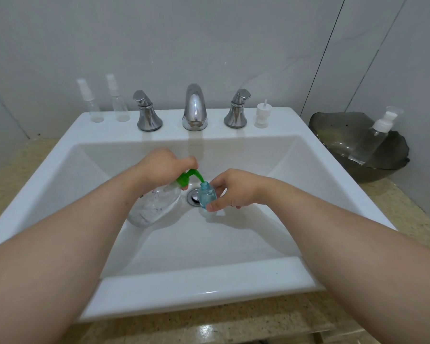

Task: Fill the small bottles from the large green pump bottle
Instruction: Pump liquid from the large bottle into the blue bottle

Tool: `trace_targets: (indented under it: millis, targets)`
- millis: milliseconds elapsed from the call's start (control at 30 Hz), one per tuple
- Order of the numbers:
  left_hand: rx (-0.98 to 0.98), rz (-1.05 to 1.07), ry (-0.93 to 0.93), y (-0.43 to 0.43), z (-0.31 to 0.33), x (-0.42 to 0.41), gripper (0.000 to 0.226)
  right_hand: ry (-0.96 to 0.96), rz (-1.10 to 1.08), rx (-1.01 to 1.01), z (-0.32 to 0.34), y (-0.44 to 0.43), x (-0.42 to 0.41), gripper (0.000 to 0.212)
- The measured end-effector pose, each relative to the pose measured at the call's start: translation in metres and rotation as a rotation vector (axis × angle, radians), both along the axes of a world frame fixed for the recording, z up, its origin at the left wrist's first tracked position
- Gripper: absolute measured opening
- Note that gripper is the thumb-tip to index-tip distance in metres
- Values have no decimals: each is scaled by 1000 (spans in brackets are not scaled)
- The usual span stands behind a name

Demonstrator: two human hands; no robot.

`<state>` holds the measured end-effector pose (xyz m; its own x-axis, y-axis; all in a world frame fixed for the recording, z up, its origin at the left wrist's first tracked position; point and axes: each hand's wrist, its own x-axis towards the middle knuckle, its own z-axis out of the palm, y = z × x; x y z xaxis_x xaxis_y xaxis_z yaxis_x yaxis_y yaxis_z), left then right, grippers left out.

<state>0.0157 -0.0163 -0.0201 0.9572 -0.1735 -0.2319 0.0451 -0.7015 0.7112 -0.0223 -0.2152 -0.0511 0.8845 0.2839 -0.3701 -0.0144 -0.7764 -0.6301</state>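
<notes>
Inside the white sink (233, 276), my left hand (163, 167) grips the green pump head (190, 177) of a large clear pump bottle (154, 206), which leans toward the drain. The green spout points down into the open neck of a small blue bottle (206, 196). My right hand (233, 188) holds that blue bottle upright beside the drain (193, 196). Two small clear spray bottles (92, 103) (118, 100) stand capped on the back rim at the left. A loose white pump cap (261, 115) stands on the rim at the right.
A chrome faucet (195, 108) with two handles (147, 111) (237, 109) rises from the back rim. A dark glass bowl (338, 135) on the beige counter at the right holds a clear bottle (372, 137) with a white pump. A tiled wall stands behind.
</notes>
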Motion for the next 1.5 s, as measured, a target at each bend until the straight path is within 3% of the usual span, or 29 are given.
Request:
trace_targets:
  millis: [367,667,1500]
  targets:
    - [55,-6,-34,-1,4,-8,63,13,-4,2,1,0,0,43]
    - [1,21,-20,-2,1,-3,50,10,-6,-4,1,0,-1,45]
    - [-8,26,-13,-1,0,-1,46,2,-4,6,0,0,0,39]
